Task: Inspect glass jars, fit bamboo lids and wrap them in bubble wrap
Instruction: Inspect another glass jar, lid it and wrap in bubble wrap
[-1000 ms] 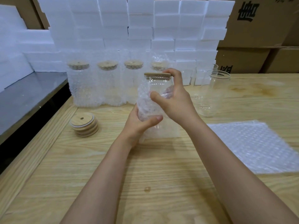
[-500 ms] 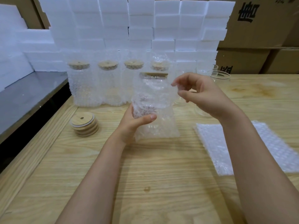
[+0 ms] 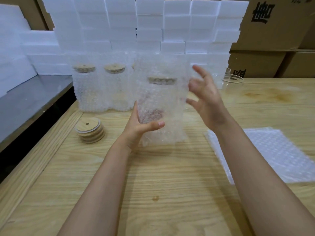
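While my left hand [image 3: 139, 132] clamps round the upright bubble-wrapped jar [image 3: 160, 103], it sits just left of my right hand [image 3: 207, 103], whose fingers are spread and empty, level with the bamboo lid [image 3: 162, 80].

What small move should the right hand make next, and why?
Probably the right hand should close on the loose right edge of the bubble wrap and press it round the jar. That hand is open beside the wrap, while the left hand alone grips the jar through the sheet.
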Tool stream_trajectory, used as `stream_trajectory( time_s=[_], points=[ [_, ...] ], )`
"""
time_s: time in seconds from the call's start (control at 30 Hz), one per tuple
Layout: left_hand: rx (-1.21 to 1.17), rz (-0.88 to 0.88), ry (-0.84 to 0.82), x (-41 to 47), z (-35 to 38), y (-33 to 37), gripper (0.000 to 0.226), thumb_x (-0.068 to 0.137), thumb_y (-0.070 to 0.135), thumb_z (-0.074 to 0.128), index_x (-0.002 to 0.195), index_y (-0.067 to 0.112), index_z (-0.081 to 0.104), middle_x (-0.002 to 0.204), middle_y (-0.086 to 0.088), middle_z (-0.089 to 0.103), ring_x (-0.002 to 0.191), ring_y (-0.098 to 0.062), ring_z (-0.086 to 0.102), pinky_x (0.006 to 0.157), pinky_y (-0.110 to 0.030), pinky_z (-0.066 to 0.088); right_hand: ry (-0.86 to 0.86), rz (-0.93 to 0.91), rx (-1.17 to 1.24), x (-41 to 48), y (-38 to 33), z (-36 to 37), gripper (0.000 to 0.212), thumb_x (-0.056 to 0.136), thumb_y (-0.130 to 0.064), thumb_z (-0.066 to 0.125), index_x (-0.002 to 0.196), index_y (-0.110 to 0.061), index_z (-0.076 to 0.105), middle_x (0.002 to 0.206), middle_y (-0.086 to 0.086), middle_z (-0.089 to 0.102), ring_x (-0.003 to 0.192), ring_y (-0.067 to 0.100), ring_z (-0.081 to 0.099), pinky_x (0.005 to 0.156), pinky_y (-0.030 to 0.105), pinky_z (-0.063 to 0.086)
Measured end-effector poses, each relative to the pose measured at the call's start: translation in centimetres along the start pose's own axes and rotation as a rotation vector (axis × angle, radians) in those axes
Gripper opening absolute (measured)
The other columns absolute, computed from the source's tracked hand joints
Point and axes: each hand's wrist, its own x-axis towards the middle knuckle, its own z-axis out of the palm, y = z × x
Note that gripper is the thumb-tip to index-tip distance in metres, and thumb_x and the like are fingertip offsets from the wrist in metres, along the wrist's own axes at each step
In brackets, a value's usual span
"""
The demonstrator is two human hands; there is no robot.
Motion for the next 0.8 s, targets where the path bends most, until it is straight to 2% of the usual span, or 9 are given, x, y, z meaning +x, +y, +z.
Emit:
stream_trajectory(
  time_s=[0.07, 0.13, 0.23, 0.33, 0.47, 0.53, 0.6, 0.73, 0.8],
  points=[
    [-0.018, -0.003, 0.006, 0.0, -0.2, 0.1, 0.092, 0.048, 0.025, 0.082, 0.131, 0.027, 0.042, 0.111, 0.007, 0.071, 0.108, -0.015, 0.066, 0.083, -0.026, 0.054, -0.223, 0.131, -0.088, -0.3, 1.5, 0.3, 0.077, 0.072, -0.036, 0.071, 0.14, -0.027, 0.036, 0.138, 0.006, 0.052, 0.12, 0.018, 0.057, 0.097, 0.039, 0.047],
    [-0.019, 0.003, -0.011, -0.1, -0.4, 0.3, 0.094, 0.051, 0.025, 0.082, 0.135, 0.024, 0.04, 0.12, -0.001, 0.067, 0.113, -0.02, 0.064, 0.086, -0.03, 0.054, -0.291, 0.155, -0.109, -0.4, 2.9, 1.0, 0.07, 0.075, -0.026, 0.072, 0.137, -0.024, 0.04, 0.134, 0.005, 0.057, 0.118, 0.018, 0.06, 0.101, 0.042, 0.046],
    [0.003, 0.013, -0.025, -0.1, -0.4, 0.4, 0.094, 0.053, 0.025, 0.081, 0.137, 0.021, 0.04, 0.124, -0.003, 0.065, 0.115, -0.02, 0.062, 0.09, -0.032, 0.054, -0.23, 0.11, -0.083, -0.3, 3.6, 1.4, 0.06, 0.073, -0.019, 0.076, 0.126, -0.022, 0.048, 0.126, 0.005, 0.063, 0.115, 0.017, 0.062, 0.099, 0.038, 0.049],
    [0.018, 0.028, -0.014, -0.1, -0.6, 0.3, 0.079, 0.053, 0.022, 0.081, 0.126, 0.024, 0.05, 0.116, 0.002, 0.069, 0.112, -0.017, 0.064, 0.085, -0.026, 0.053, -0.205, 0.098, -0.07, -0.2, 3.6, 1.4, 0.069, 0.067, -0.026, 0.082, 0.126, -0.019, 0.048, 0.122, 0.0, 0.065, 0.113, 0.017, 0.063, 0.094, 0.035, 0.051],
    [0.105, 0.089, 0.031, -0.1, -1.0, 0.5, 0.057, 0.065, 0.011, 0.075, 0.117, 0.021, 0.055, 0.103, 0.018, 0.072, 0.101, 0.003, 0.064, 0.078, -0.011, 0.049, -0.106, 0.101, -0.12, -0.4, 3.8, 2.3, 0.078, 0.058, -0.037, 0.085, 0.125, -0.022, 0.049, 0.114, -0.011, 0.067, 0.109, 0.01, 0.064, 0.087, 0.025, 0.051],
    [0.133, 0.111, 0.054, -0.1, -1.1, 0.6, 0.066, 0.066, 0.012, 0.076, 0.127, 0.018, 0.051, 0.109, 0.011, 0.071, 0.105, -0.001, 0.064, 0.082, -0.015, 0.05, -0.072, 0.086, -0.136, -0.5, 4.2, 2.9, 0.068, 0.06, -0.035, 0.085, 0.118, -0.029, 0.051, 0.105, -0.017, 0.069, 0.102, 0.004, 0.065, 0.081, 0.018, 0.052],
    [0.186, 0.136, 0.137, -0.1, -1.1, 0.6, 0.078, 0.06, 0.019, 0.08, 0.129, 0.026, 0.044, 0.115, 0.002, 0.065, 0.107, -0.01, 0.063, 0.085, -0.021, 0.05, -0.013, 0.087, -0.135, -0.6, 4.5, 3.3, 0.068, 0.062, -0.031, 0.085, 0.12, -0.028, 0.049, 0.106, -0.017, 0.067, 0.103, 0.002, 0.064, 0.086, 0.022, 0.051],
    [0.294, 0.197, 0.245, -0.2, -0.7, 0.4, 0.056, 0.058, 0.028, 0.081, 0.103, 0.032, 0.047, 0.108, -0.006, 0.057, 0.101, -0.018, 0.058, 0.085, -0.041, 0.048, 0.135, 0.085, -0.224, -0.9, 4.6, 4.5, 0.081, 0.066, -0.027, 0.087, 0.13, -0.019, 0.038, 0.132, 0.002, 0.05, 0.123, 0.015, 0.051, 0.105, 0.04, 0.043],
    [0.258, 0.183, 0.214, -0.2, -0.3, 0.4, 0.045, 0.066, 0.025, 0.073, 0.105, 0.025, 0.05, 0.114, -0.016, 0.057, 0.102, -0.021, 0.057, 0.088, -0.043, 0.048, 0.216, 0.079, -0.285, -1.0, 4.6, 5.2, 0.083, 0.067, -0.029, 0.087, 0.132, -0.018, 0.036, 0.135, 0.004, 0.045, 0.125, 0.018, 0.047, 0.106, 0.041, 0.042]
  ],
)
